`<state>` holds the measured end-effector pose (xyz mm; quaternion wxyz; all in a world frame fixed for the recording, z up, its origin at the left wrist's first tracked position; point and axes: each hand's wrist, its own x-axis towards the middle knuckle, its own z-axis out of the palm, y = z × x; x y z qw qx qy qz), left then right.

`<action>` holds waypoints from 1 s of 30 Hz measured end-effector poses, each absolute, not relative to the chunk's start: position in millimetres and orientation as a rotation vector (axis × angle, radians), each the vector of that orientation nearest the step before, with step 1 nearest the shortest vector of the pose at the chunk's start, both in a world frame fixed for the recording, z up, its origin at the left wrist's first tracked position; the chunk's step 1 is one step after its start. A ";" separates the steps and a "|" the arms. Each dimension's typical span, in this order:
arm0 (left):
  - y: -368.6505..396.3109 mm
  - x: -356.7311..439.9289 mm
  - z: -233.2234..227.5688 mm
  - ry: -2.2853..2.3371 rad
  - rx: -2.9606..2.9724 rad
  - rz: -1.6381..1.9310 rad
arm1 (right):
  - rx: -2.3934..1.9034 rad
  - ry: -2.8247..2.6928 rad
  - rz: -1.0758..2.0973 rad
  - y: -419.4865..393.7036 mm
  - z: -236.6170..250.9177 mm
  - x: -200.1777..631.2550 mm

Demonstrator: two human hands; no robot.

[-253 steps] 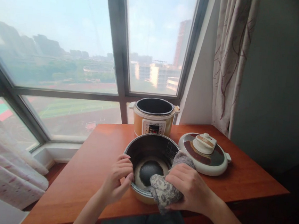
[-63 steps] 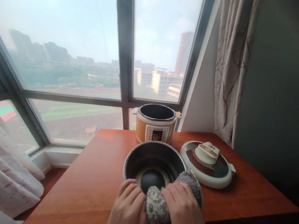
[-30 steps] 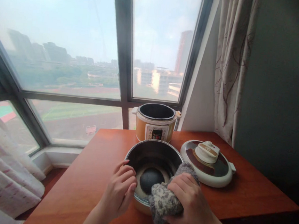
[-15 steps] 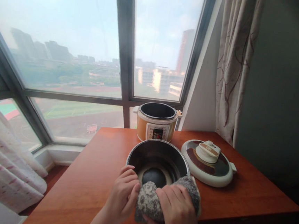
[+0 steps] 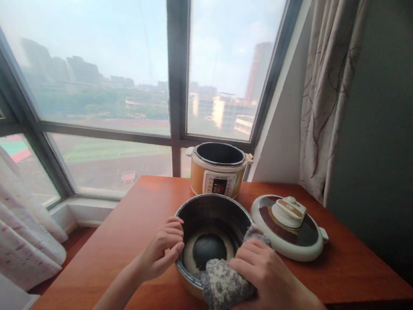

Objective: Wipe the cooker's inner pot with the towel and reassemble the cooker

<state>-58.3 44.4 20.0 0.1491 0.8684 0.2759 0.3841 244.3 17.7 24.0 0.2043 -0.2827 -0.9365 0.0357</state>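
Observation:
A dark inner pot (image 5: 213,211) stands near the front of the wooden table, its inside facing me. My left hand (image 5: 165,248) is closed on the pot's left rim, fingertips over the edge and thumb against the side. With my right hand (image 5: 259,275) I grip a grey, mottled cloth (image 5: 226,284), which is draped over the pot's front right rim. One part of the cloth hangs down in front, and another bunches up beside my right fingers. My right palm is hidden.
Behind the pot stands a gold and white electric pressure cooker (image 5: 215,170) with its top off. Its round lid (image 5: 289,225) lies to the right on the wooden table (image 5: 119,244). Large windows (image 5: 109,69) rise behind, with curtains (image 5: 323,97) at both sides.
My right hand and the cloth have moved right along the pot's rim, uncovering more of the front edge. My left hand has shifted left and slightly up on the rim.

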 end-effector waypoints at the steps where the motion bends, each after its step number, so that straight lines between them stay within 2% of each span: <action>1: 45.5 -60.2 20.7 0.794 2.501 1.083 | -0.771 -2.626 0.150 21.5 27.2 248.9; 9: 49.6 -65.1 18.1 0.819 2.535 1.064 | -0.750 -2.537 0.427 42.7 40.6 277.3; 19: 47.8 -62.2 19.5 0.806 2.557 1.101 | -0.824 -2.327 0.376 77.6 24.6 281.4; 30: 49.2 -56.9 3.0 0.874 2.599 1.245 | -0.819 -2.517 0.401 23.9 50.1 263.5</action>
